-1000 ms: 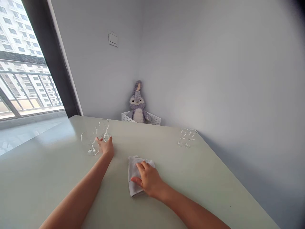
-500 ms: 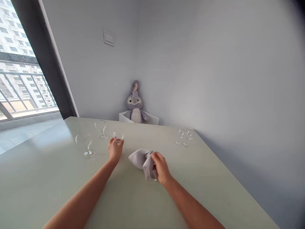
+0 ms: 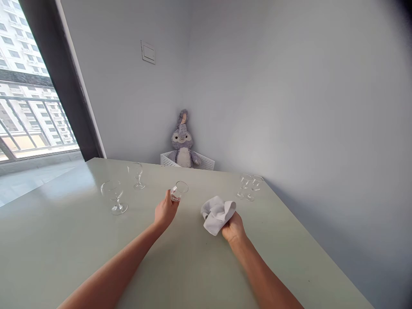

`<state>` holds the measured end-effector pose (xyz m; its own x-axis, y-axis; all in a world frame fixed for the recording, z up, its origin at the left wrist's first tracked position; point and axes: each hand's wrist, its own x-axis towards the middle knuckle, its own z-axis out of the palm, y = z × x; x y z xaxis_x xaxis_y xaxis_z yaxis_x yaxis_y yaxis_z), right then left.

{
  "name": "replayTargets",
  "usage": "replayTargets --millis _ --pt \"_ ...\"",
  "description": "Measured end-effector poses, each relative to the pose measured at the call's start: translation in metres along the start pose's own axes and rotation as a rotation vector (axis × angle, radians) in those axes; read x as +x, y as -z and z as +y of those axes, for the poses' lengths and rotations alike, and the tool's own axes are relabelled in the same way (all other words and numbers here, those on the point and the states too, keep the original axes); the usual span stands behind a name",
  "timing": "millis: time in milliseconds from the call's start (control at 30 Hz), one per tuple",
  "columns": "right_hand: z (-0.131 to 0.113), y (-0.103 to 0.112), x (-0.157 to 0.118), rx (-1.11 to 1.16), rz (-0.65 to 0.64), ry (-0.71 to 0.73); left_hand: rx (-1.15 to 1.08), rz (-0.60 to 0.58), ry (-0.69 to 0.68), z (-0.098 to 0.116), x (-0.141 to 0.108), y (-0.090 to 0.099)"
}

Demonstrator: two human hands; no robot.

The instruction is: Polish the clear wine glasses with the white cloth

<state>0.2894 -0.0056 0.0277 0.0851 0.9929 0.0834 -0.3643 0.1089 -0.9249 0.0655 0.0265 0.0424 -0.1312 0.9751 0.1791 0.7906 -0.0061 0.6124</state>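
there, our left hand [image 3: 165, 211] gripped a small clear stemmed glass [image 3: 178, 191], tilted, while our right hand [image 3: 233, 228] clenched a soft, crumpled white cloth [image 3: 216, 213] above the smooth pale table [image 3: 64, 240].

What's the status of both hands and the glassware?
Left hand holds a small stemmed glass, tilted. Right hand grips a white cloth. Nothing between glass and cloth.

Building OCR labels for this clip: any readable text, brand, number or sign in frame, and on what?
None readable. The wall switch plate, held glass, white cloth, plush rabbit and white basket show no print. The buildings through the window show no legible signs.
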Motion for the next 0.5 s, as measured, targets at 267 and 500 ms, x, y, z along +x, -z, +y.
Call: replayTargets --millis 267,500 --pt "-0.028 -0.022 -0.027 0.004 0.22 0.112 0.098 -0.048 -0.178 0.008 -0.011 -0.003" --pt "-0.028 -0.058 -0.062 -0.532 -0.299 0.231 0.161 -0.053 -0.301 0.013 -0.022 -0.003"
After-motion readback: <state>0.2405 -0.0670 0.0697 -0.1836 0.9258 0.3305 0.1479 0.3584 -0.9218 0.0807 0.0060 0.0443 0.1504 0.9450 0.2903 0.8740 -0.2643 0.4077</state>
